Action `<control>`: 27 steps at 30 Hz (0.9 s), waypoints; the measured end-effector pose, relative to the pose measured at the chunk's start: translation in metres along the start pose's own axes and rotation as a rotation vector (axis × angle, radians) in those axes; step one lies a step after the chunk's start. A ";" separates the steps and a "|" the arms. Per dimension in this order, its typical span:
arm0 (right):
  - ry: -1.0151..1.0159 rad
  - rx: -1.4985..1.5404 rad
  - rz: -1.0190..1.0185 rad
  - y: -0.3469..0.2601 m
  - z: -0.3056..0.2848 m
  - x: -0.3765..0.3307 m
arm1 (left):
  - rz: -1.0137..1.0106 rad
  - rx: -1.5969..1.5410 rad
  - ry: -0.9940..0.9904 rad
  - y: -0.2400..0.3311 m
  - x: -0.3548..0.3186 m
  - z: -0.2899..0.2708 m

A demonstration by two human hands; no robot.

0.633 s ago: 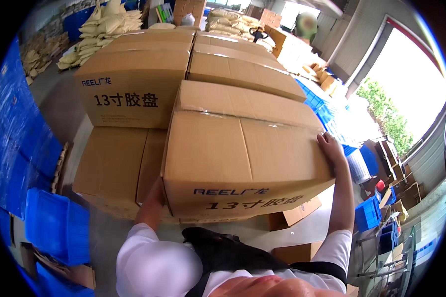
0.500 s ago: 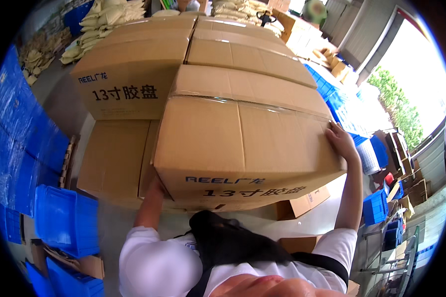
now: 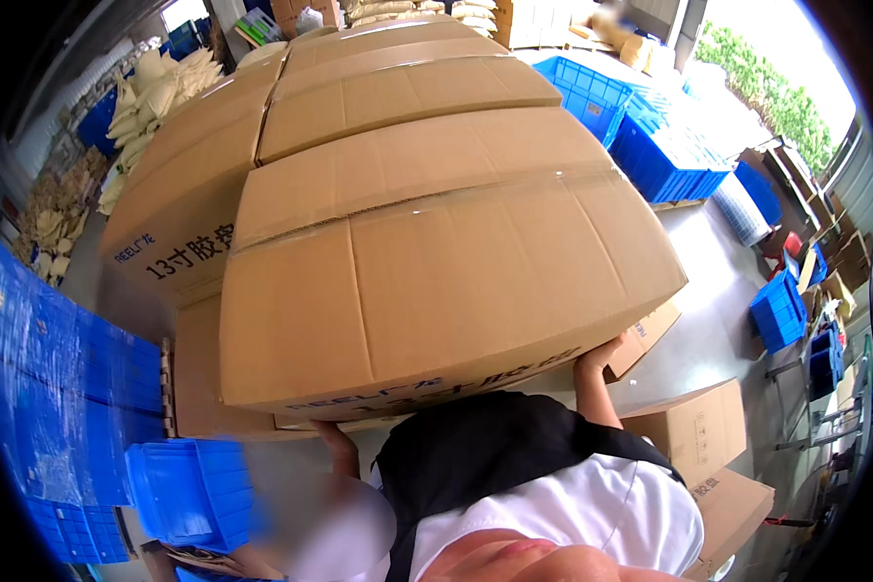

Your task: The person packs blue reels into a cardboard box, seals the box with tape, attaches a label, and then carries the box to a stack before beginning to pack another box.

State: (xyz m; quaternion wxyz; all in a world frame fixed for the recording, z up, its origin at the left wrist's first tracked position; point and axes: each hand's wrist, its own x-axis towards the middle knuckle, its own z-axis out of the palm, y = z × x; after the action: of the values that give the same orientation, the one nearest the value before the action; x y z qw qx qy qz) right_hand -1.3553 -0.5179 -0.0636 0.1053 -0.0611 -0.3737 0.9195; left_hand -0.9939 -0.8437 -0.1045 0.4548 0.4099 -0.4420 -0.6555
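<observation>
A large closed cardboard box [image 3: 446,281] with dark printing lies in front of me, against my black apron [image 3: 475,441]. My right hand [image 3: 598,359] grips its lower front edge toward the right corner, with the fingertips partly hidden beneath. Below the same edge at the left, my left hand [image 3: 332,433] holds the box from underneath; its fingers are mostly out of sight. Behind it is another closed cardboard box [image 3: 407,97], and a printed cardboard box [image 3: 179,213] stands at the left.
Blue wrapped crates [image 3: 68,378] rise at the left, near an open blue bin [image 3: 189,490]. Several cardboard boxes [image 3: 694,427] sit on the floor at my right. Blue crates [image 3: 660,155] stand beyond the stack; pale sacks [image 3: 155,97] are piled at the far left.
My right hand has moved from the box's right side to its lower front edge. My left hand has shifted from the left side to below the front edge. My view has turned right.
</observation>
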 end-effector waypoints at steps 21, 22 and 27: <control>-0.154 -0.384 0.353 0.031 -0.063 0.009 | 0.184 1.095 -0.756 0.033 0.075 -0.067; -0.097 -0.384 0.347 0.020 -0.072 -0.001 | 0.088 1.066 -0.678 0.041 0.055 -0.042; -0.375 -0.380 0.200 -0.006 -0.027 -0.018 | 0.237 0.977 -0.740 0.068 0.067 -0.037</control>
State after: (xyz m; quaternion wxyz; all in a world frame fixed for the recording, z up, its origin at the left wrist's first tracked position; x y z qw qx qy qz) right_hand -1.3317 -0.5002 -0.0780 -0.0705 0.0550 -0.5442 0.8341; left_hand -0.9599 -0.9291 -0.0591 0.1010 0.2645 -0.8616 -0.4213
